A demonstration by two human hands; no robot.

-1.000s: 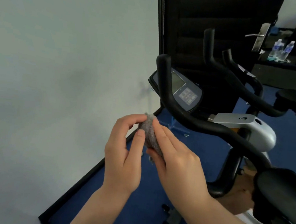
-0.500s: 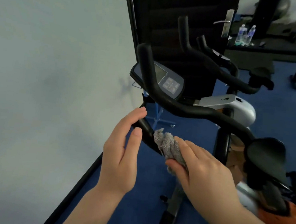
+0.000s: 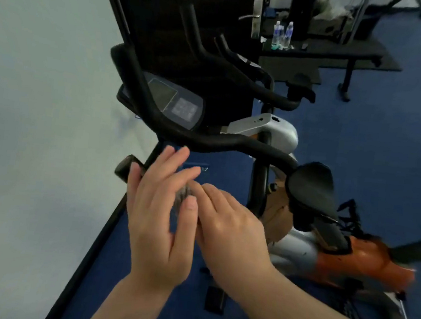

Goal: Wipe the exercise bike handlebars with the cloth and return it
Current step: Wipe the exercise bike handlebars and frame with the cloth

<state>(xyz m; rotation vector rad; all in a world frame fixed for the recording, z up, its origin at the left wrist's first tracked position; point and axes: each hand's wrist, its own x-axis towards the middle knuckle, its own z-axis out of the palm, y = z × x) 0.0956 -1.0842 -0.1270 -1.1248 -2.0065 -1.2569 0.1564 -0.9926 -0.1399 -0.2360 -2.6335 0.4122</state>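
Note:
The exercise bike's black handlebars (image 3: 232, 142) curve from upper left to the right in front of me, with the grey console (image 3: 181, 104) behind them. A small grey cloth (image 3: 182, 195) shows only as a sliver between my two hands, below the near bar. My right hand (image 3: 230, 229) is closed around the cloth. My left hand (image 3: 159, 211) lies flat beside it with fingers extended, the thumb against the cloth, partly covering a low black bar end (image 3: 125, 167).
A pale wall (image 3: 40, 115) runs close on the left. The black saddle (image 3: 313, 188) and orange-silver bike body (image 3: 349, 257) are to the right. A black door (image 3: 206, 16) stands behind, with water bottles (image 3: 282, 34) on a dark bench beyond. Blue carpet covers the floor.
The view has tilted and shifted, so the bike sits higher and more central. My left hand has closed in against the cloth, which my right hand still holds, now mostly hidden.

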